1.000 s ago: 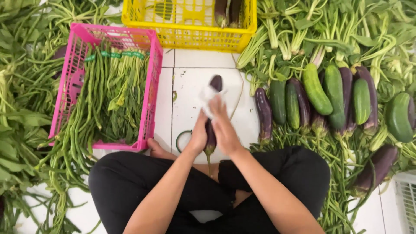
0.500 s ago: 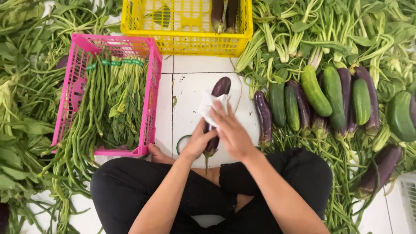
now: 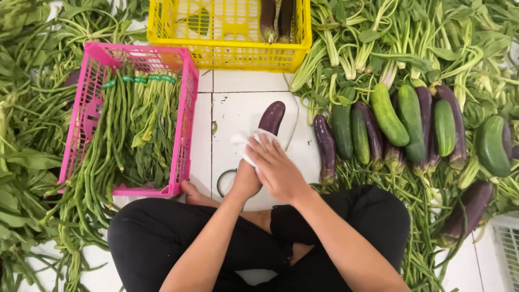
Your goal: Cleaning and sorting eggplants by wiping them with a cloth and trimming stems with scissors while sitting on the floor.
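A: What have the hands got?
B: Left hand (image 3: 246, 181) grips the purple eggplant (image 3: 272, 117); right hand (image 3: 277, 167) presses a white cloth (image 3: 246, 141) onto it.
A: Where?
B: Over white floor tiles (image 3: 238, 103), between pink basket (image 3: 183, 75) left and cucumbers (image 3: 386, 113) right

A floor of glossy white square tiles with dark grout lines (image 3: 238, 108) lies evenly lit, with a yellow slotted plastic crate (image 3: 227, 51) at its far edge, a pink plastic basket (image 3: 186, 108) left of that, and a white slatted vent-like grille (image 3: 505, 249) far to the lower right.
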